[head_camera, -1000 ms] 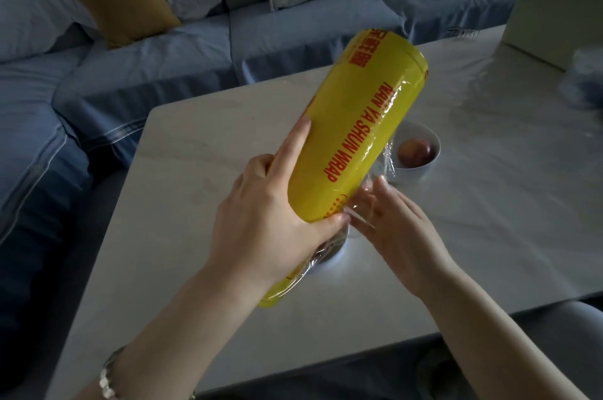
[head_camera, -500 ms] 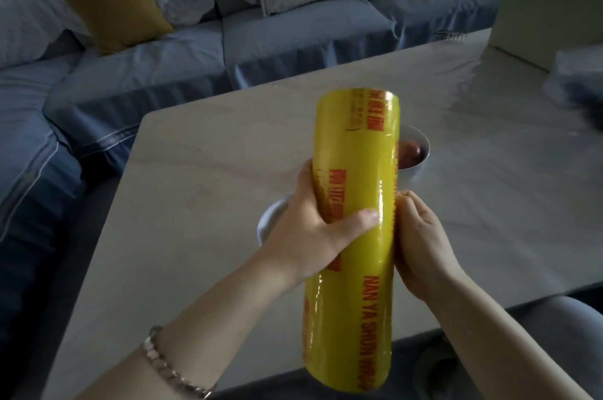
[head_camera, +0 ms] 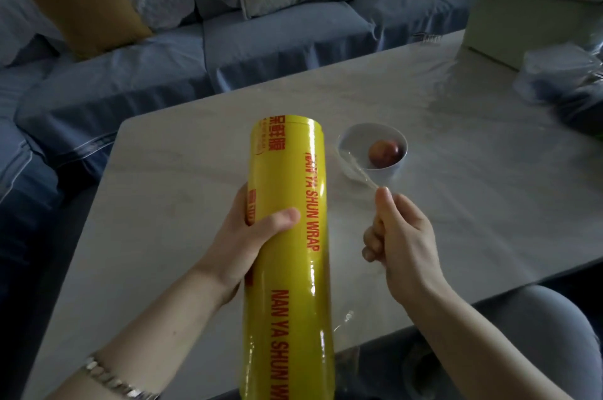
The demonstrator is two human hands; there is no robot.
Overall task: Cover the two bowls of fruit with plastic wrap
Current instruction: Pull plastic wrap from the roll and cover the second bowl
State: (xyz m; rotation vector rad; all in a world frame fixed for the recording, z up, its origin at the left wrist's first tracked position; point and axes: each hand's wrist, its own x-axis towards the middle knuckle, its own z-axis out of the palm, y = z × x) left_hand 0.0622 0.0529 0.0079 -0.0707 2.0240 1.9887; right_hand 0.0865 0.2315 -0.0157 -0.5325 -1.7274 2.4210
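Film drawn off the roll, neither bowl seen covered yet.

A pale marble-look table point(head_camera: 195, 190) fills the view, a blue sofa point(head_camera: 277, 40) beyond it and a box point(head_camera: 522, 27) with crumpled clear plastic point(head_camera: 561, 73) at the far right. The yellow plastic wrap roll point(head_camera: 287, 252) stands upright at centre, the left hand point(head_camera: 248, 239) wrapped around its middle. The right hand point(head_camera: 398, 236) is closed, pinching the free film edge point(head_camera: 359, 171) and holding it out to the right. Just beyond, one white bowl point(head_camera: 372, 151) with a reddish fruit point(head_camera: 384, 153) sits uncovered; film crosses in front of its left rim. The second bowl is not visible, possibly behind the roll. Tearing and sealing appear left to do.
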